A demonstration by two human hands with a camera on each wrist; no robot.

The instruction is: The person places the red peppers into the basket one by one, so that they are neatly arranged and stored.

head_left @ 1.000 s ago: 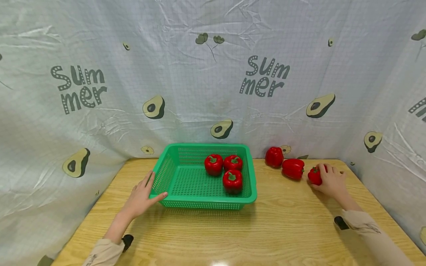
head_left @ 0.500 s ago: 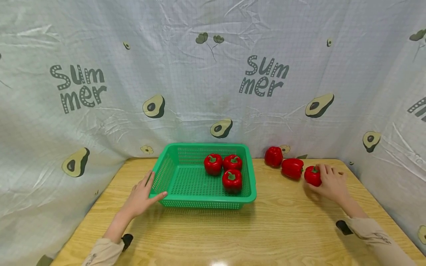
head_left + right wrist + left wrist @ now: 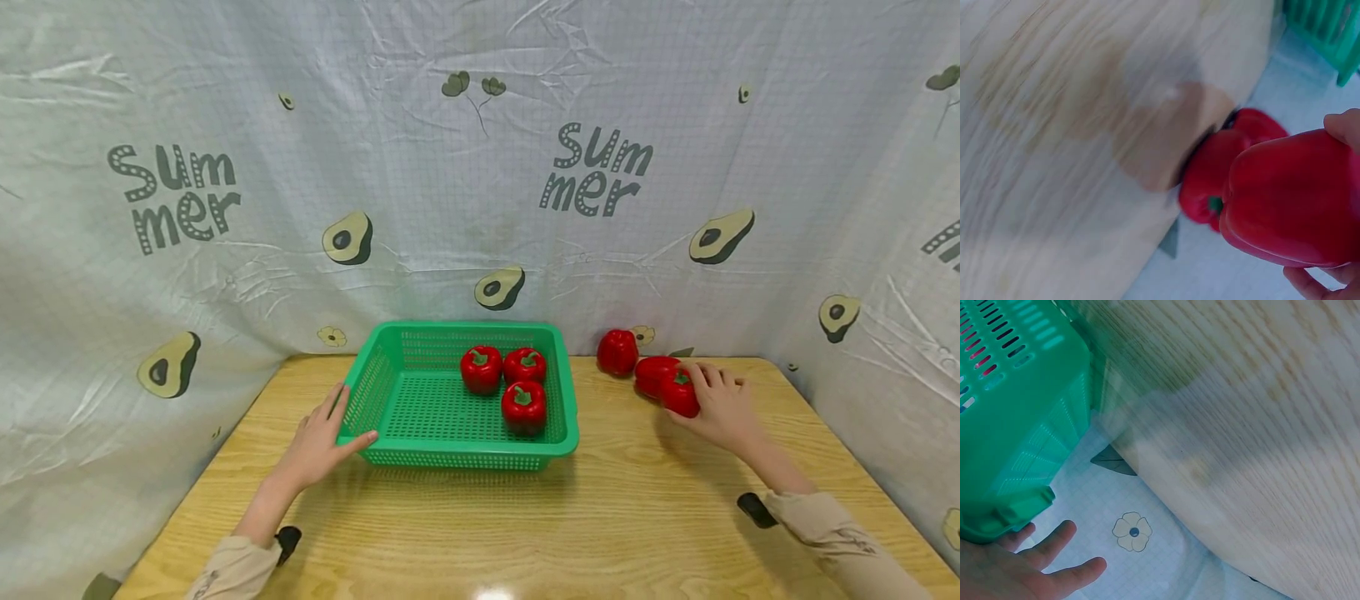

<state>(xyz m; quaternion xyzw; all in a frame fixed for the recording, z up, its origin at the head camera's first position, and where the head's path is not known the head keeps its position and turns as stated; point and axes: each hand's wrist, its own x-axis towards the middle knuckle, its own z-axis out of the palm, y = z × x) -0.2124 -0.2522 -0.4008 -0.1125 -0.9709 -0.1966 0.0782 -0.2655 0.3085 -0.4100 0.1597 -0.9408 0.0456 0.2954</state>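
Observation:
My right hand (image 3: 722, 408) grips a red bell pepper (image 3: 678, 393) with a green stem, thumb on one side and fingers on the other. In the head view this pepper overlaps a lying bell pepper (image 3: 649, 377); another bell pepper (image 3: 618, 353) is just left of that one, by the curtain. The right wrist view shows the gripped bell pepper (image 3: 1297, 200) large in front of those two. At the left, my left hand (image 3: 313, 450) rests at the near left corner of a green plastic basket (image 3: 465, 448), fingers spread, thumb over the rim.
Three red bell peppers, one of them (image 3: 524, 408) nearest the front, stand in the basket's right half. A wooden table (image 3: 600, 517) carries everything. Behind it and at both sides hangs a pale curtain (image 3: 420, 217) printed with avocados and lettering.
My right hand has moved left with its bell pepper, from the table's right side to in front of the lying bell pepper. The left hand and the basket have stayed in place.

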